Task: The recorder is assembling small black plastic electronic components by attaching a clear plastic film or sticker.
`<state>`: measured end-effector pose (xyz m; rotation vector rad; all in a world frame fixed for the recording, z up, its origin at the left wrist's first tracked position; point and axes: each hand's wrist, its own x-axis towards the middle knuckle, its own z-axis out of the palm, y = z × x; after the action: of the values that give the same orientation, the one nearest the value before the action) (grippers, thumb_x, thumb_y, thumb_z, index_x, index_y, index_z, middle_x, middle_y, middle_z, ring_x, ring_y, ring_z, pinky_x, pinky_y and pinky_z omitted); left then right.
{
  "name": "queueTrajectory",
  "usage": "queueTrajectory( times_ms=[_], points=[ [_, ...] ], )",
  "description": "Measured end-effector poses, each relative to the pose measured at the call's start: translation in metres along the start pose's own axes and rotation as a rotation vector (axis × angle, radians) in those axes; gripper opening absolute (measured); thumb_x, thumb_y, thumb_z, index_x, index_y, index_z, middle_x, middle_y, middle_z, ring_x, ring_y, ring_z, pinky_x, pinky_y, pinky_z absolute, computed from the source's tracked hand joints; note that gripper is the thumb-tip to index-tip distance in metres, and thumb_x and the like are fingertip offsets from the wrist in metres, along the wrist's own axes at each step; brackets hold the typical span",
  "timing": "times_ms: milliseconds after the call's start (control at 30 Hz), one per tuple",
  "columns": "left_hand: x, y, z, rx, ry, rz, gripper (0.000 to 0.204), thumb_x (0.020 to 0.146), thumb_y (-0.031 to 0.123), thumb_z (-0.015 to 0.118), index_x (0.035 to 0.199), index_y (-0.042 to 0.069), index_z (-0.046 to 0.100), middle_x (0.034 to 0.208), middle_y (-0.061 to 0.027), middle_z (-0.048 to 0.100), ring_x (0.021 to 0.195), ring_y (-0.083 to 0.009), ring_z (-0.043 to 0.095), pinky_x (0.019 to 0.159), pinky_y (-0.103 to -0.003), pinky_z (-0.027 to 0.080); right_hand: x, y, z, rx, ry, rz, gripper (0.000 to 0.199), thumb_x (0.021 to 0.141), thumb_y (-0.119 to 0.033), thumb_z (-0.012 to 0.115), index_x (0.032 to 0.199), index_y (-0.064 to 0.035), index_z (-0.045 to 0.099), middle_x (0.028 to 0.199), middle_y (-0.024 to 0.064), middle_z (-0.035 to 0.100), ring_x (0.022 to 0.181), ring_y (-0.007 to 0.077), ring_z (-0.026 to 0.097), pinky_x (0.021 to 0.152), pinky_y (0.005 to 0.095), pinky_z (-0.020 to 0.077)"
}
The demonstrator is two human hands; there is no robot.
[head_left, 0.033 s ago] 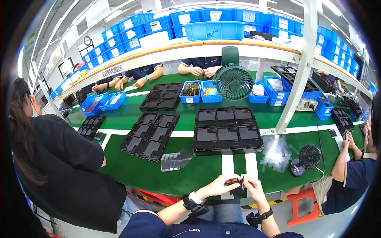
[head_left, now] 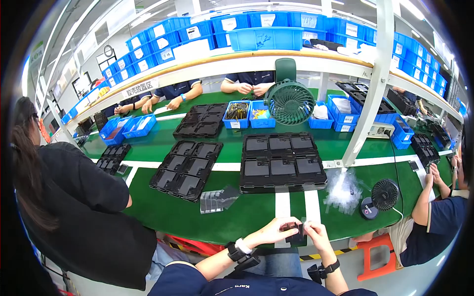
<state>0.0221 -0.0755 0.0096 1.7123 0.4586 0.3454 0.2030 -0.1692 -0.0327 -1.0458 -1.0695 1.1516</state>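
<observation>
Close to the table's front edge, my left hand (head_left: 277,231) is closed on a small flat black part (head_left: 296,237). Beside it, my right hand (head_left: 316,231) has thumb and fingers pinched together at the part's right edge. Whatever lies in that pinch is too small to make out. Ahead of my hands sits a black compartment tray (head_left: 283,186) stack with dark rectangular pieces in its pockets. A similar black tray (head_left: 173,160) lies slanted to its left. Between these trays and me is a clear sheet with grey strips (head_left: 217,200).
Right of the tray stack, a heap of clear film pieces (head_left: 344,192) lies beside a shelf post (head_left: 368,103). A small black fan (head_left: 384,195) stands farther right. Blue bins (head_left: 263,122) and a green fan (head_left: 291,102) are across the table. People sit close on both sides.
The black part has turned slightly, showing more of its dark face. My right fingers have shifted a little at its edge; my left hand stays nearly in place.
</observation>
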Motion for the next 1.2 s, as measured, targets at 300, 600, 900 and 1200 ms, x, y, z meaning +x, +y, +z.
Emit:
queueTrajectory(
  times_ms=[300, 600, 900, 1200],
  points=[
    [0.001, -0.031, -0.020, 0.853, 0.668, 0.059, 0.041, 0.075, 0.030, 0.069, 0.109, 0.009, 0.056, 0.108, -0.0150, 0.052, 0.101, -0.0311, 0.052, 0.088, -0.040, 0.041, -0.039, -0.029, -0.047, -0.153, 0.447, 0.037, 0.020, 0.088, -0.008, 0.055, 0.103, 0.0023, 0.062, 0.080, 0.0091, 0.066, 0.066, 0.0099, 0.058, 0.063, 0.0219, 0.0472],
    [-0.071, 0.003, -0.051, 0.564, 0.727, 0.161, 0.022, 0.075, 0.013, 0.068, 0.095, 0.007, 0.063, 0.103, -0.0119, 0.058, 0.096, -0.0263, 0.057, 0.081, -0.033, 0.047, -0.054, -0.110, -0.083, -0.907, 0.779, -0.623, 0.021, 0.087, 0.001, 0.051, 0.105, 0.0036, 0.060, 0.111, 0.0153, 0.058, 0.104, 0.0249, 0.054, 0.092, 0.0328, 0.0404],
    [-0.172, -0.028, -0.047, -0.003, 0.840, -0.142, 0.015, 0.085, 0.006, 0.060, 0.100, 0.002, 0.061, 0.080, 0.0014, 0.060, 0.068, -0.0028, 0.052, 0.058, -0.017, 0.041, 0.000, -0.051, -0.079, -1.510, 0.195, -0.116, 0.052, 0.085, -0.024, 0.056, 0.132, -0.0054, 0.042, 0.136, 0.0208, 0.036, 0.128, 0.0362, 0.029, 0.106, 0.0502, 0.0190],
    [-0.270, -0.079, -0.027, -0.024, 0.447, -0.776, 0.030, 0.085, 0.031, 0.060, 0.102, 0.006, 0.062, 0.073, -0.0006, 0.062, 0.060, -0.0054, 0.052, 0.053, -0.021, 0.042, -0.029, -0.086, -0.097, -1.344, 0.118, -0.115, 0.058, 0.086, -0.019, 0.054, 0.139, -0.0110, 0.032, 0.147, 0.0165, 0.020, 0.135, 0.0350, 0.019, 0.110, 0.0412, 0.0165]
  ],
)
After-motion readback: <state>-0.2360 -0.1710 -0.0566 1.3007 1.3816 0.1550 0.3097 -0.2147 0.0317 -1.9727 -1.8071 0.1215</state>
